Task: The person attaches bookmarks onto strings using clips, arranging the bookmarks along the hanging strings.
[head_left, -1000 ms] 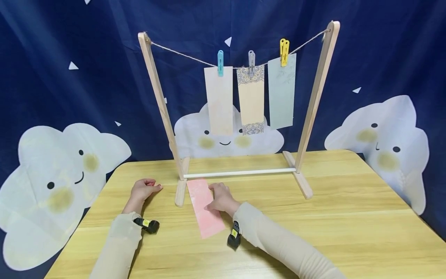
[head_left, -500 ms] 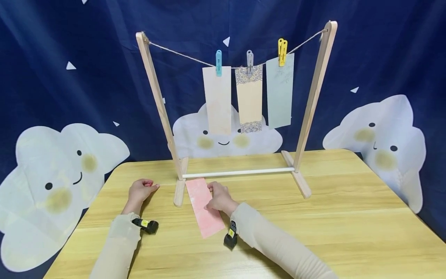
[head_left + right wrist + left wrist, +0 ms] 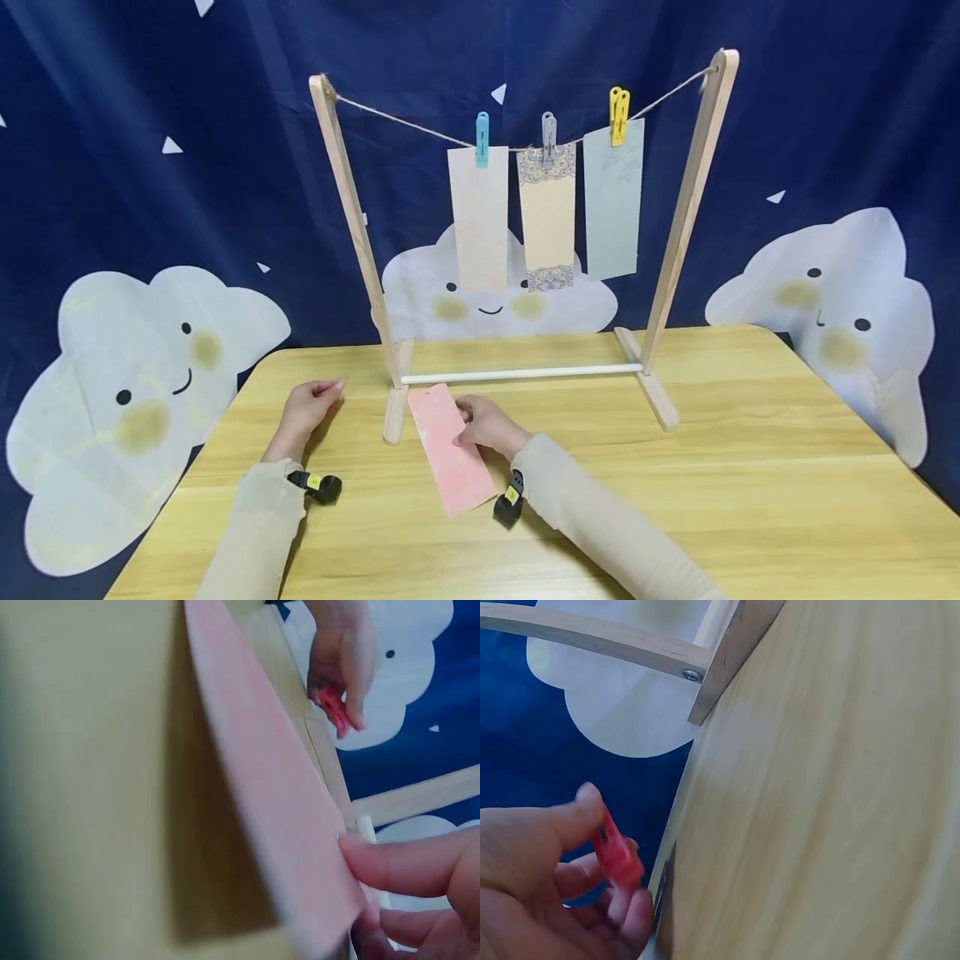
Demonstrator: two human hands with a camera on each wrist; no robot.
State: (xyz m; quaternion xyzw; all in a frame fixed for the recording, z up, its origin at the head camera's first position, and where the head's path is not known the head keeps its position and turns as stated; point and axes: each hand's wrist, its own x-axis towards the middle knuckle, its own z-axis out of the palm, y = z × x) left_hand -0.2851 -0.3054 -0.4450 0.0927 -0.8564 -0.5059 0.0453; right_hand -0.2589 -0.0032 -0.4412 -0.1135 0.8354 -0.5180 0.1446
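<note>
My right hand (image 3: pixel 491 427) pinches the right edge of a pink paper strip (image 3: pixel 447 462) between thumb and fingers. In the right wrist view the strip (image 3: pixel 262 757) is tilted, one long edge off the table with a shadow beneath. My left hand (image 3: pixel 307 410), left of the wooden stand, holds a small red clothespin (image 3: pixel 621 859) between thumb and fingers. That clothespin is hardly visible in the head view. Three paper strips hang from the string: a pale one (image 3: pixel 480 225) under a blue clothespin (image 3: pixel 482 139), a patterned one (image 3: pixel 548 221) under a grey clothespin (image 3: pixel 549 137), a grey-green one (image 3: pixel 613 208) under a yellow clothespin (image 3: pixel 619 117).
The wooden stand (image 3: pixel 686 217) rises at the back of the table (image 3: pixel 712 500), with a white crossbar (image 3: pixel 525 373) low between its feet. Its right foot (image 3: pixel 656 396) points toward me. Behind hangs a dark blue curtain (image 3: pixel 187 67) with white clouds.
My right hand has begun to lift the pink strip, which now tilts a little and has shifted slightly. The left hand has turned slightly, hiding the red clothespin from the head view.
</note>
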